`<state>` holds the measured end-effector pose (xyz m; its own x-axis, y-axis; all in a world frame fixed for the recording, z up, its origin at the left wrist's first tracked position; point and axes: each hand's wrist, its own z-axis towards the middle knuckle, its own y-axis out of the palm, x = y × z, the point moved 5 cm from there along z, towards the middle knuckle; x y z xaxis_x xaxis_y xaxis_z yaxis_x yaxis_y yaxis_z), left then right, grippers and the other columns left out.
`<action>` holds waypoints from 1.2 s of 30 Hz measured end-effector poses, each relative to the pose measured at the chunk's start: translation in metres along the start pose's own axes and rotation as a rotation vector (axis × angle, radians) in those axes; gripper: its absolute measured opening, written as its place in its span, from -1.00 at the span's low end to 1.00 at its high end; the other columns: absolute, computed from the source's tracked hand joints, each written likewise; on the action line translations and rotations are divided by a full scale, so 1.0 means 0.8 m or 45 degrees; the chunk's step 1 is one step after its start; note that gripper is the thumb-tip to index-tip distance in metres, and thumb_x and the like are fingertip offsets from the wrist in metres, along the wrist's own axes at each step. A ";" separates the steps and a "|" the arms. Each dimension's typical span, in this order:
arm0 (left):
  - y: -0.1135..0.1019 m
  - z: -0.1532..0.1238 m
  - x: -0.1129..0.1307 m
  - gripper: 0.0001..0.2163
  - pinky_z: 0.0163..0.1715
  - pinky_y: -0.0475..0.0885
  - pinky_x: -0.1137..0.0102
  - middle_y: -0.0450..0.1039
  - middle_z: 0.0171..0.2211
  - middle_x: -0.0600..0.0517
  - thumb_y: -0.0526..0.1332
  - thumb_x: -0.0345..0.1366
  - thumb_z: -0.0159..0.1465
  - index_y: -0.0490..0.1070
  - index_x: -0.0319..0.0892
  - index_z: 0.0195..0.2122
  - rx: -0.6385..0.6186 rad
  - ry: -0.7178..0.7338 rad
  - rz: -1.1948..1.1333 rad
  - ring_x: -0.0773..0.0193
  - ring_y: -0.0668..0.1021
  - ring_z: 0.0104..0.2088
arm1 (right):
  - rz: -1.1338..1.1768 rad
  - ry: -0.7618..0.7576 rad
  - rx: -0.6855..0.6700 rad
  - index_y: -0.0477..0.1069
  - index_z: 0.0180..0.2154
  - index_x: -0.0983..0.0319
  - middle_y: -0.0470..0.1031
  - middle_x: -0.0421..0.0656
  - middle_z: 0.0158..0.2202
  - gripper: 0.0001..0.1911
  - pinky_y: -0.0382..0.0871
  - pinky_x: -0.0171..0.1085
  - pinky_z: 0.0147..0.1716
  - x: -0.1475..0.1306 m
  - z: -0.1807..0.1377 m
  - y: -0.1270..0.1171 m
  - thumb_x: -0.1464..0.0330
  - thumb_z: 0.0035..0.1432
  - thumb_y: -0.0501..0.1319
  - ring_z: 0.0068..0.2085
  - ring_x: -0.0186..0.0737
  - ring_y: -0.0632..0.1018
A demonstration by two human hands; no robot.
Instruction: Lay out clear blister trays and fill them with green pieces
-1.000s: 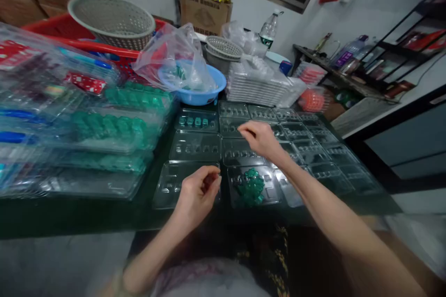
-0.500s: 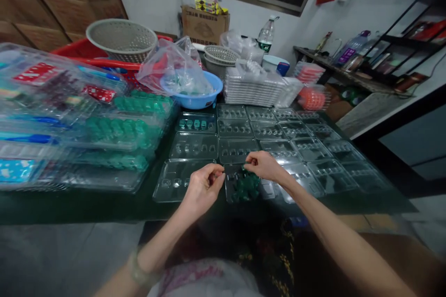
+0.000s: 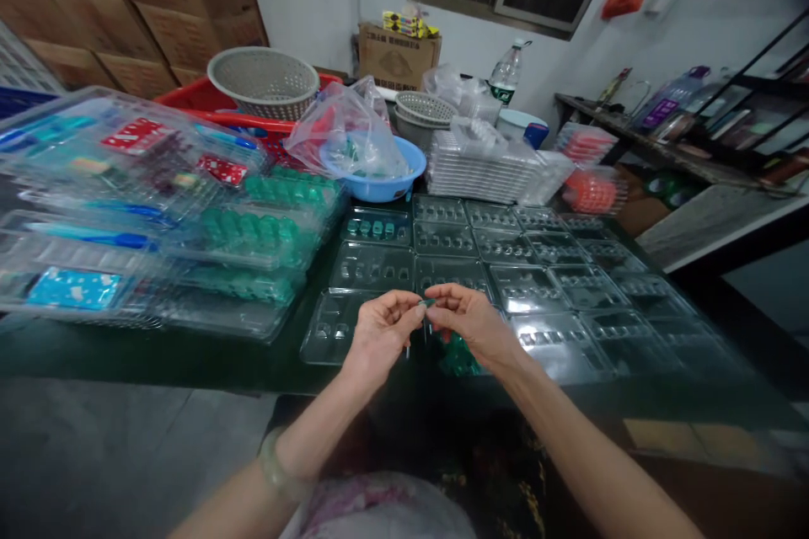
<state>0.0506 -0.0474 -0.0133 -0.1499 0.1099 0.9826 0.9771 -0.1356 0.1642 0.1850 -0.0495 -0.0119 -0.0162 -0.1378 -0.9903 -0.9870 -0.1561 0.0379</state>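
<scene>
My left hand [image 3: 379, 333] and my right hand [image 3: 473, 322] meet fingertip to fingertip above the front of the dark green table [image 3: 253, 366]. Between the pinched fingers is a small green plastic piece [image 3: 429, 301], mostly hidden, so its kind is unclear. Both hands are closed on it. A heap of loose green plastic pieces [image 3: 460, 356] lies just under my right hand. To the left of my left hand is a clear plastic blister tray [image 3: 319, 345]. Farther back, another clear tray [image 3: 403, 229] has several green pieces in its pockets.
Rows of clear trays [image 3: 529, 290] cover the right of the table. Filled clear packs [image 3: 145, 269] with green parts are piled at left. Behind stand a blue basin [image 3: 379, 187], a grey colander [image 3: 262, 76], stacked clear trays [image 3: 471, 164] and a water bottle [image 3: 507, 72].
My right hand has come up from the green heap and moved left to meet my left hand, with a green piece now at the fingertips. The camera view has shifted slightly.
</scene>
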 end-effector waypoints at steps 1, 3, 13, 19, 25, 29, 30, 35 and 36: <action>-0.002 -0.001 0.002 -0.82 -0.70 0.19 0.58 0.36 -0.63 0.12 0.30 -0.26 0.03 0.44 -0.26 -0.39 0.010 0.028 -0.036 0.49 0.31 -0.67 | 0.046 0.014 0.013 0.40 -0.29 0.26 0.38 -0.25 -0.53 -0.75 0.22 -0.41 -0.62 0.002 0.000 0.003 0.32 -0.08 0.28 -0.51 -0.38 0.39; -0.006 -0.004 0.005 -0.84 -0.66 0.23 0.57 0.38 -0.59 0.12 0.30 -0.29 0.03 0.44 -0.24 -0.38 0.037 0.071 -0.103 0.48 0.34 -0.64 | 0.099 0.007 0.043 0.42 -0.37 0.27 0.35 -0.27 -0.60 -0.80 0.21 -0.40 -0.64 0.002 -0.001 0.010 0.30 -0.08 0.28 -0.56 -0.39 0.36; -0.022 -0.021 0.019 -0.84 -0.53 0.32 0.53 0.40 -0.49 0.10 0.31 -0.33 0.03 0.43 -0.20 -0.35 0.158 0.240 -0.066 0.44 0.40 -0.54 | 0.200 -0.045 0.148 0.38 -0.51 0.24 0.33 -0.30 -0.62 -0.81 0.13 -0.42 -0.70 0.002 -0.007 0.031 0.26 -0.10 0.30 -0.64 -0.45 0.29; -0.019 -0.018 0.011 -0.76 -0.67 0.24 0.54 0.39 -0.55 0.03 0.32 -0.27 0.02 0.42 -0.28 -0.32 -0.315 -0.286 -0.464 0.39 0.42 -0.57 | 0.029 -0.051 -0.052 0.34 -0.48 0.24 0.29 -0.31 -0.62 -0.82 0.08 -0.43 -0.68 -0.007 -0.008 0.038 0.26 -0.01 0.23 -0.64 -0.46 0.26; -0.034 -0.026 0.014 -0.81 -0.72 0.15 0.57 0.33 -0.65 0.11 0.35 -0.30 -0.04 0.39 -0.27 -0.48 -0.280 -0.431 -0.293 0.49 0.33 -0.68 | -0.304 -0.177 -0.140 0.35 -0.48 0.25 0.26 -0.30 -0.61 -0.87 0.11 -0.41 -0.61 -0.026 -0.009 0.045 0.33 0.03 0.19 -0.59 -0.45 0.26; -0.037 -0.032 0.021 -0.81 -0.70 0.10 0.58 0.30 -0.64 0.15 0.37 -0.40 -0.11 0.35 -0.25 -0.53 -0.216 -0.359 -0.289 0.53 0.27 -0.68 | -0.362 -0.225 -0.206 0.35 -0.47 0.25 0.28 -0.28 -0.56 -0.90 0.10 -0.41 -0.58 -0.024 -0.009 0.053 0.35 0.04 0.17 -0.55 -0.44 0.26; -0.037 -0.033 0.022 -0.81 -0.70 0.08 0.58 0.29 -0.65 0.16 0.36 -0.41 -0.11 0.33 -0.25 -0.55 -0.206 -0.323 -0.289 0.54 0.26 -0.68 | -0.363 -0.228 -0.208 0.35 -0.49 0.25 0.27 -0.29 -0.56 -0.90 0.09 -0.41 -0.58 -0.023 -0.009 0.054 0.36 0.03 0.17 -0.54 -0.44 0.25; -0.041 -0.036 0.023 -0.80 -0.70 0.01 0.57 0.26 -0.66 0.19 0.33 -0.38 -0.04 0.27 -0.24 -0.60 -0.131 -0.194 -0.267 0.55 0.19 -0.68 | -0.272 -0.100 -0.202 0.31 -0.53 0.23 0.19 -0.32 -0.65 -0.88 0.02 -0.42 -0.64 -0.016 -0.011 0.062 0.36 0.01 0.17 -0.61 -0.45 0.19; -0.043 -0.036 0.022 -0.80 -0.69 0.02 0.57 0.28 -0.64 0.17 0.33 -0.36 -0.02 0.28 -0.24 -0.60 -0.118 -0.186 -0.260 0.54 0.20 -0.67 | -0.255 -0.077 -0.185 0.31 -0.54 0.23 0.17 -0.33 -0.66 -0.88 0.00 -0.42 -0.65 -0.015 -0.011 0.064 0.36 0.00 0.16 -0.62 -0.45 0.18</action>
<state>0.0099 -0.0693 0.0012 -0.3125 0.2846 0.9063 0.9098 -0.1847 0.3717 0.1364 -0.0647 0.0029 0.1634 -0.0322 -0.9860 -0.9383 -0.3140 -0.1452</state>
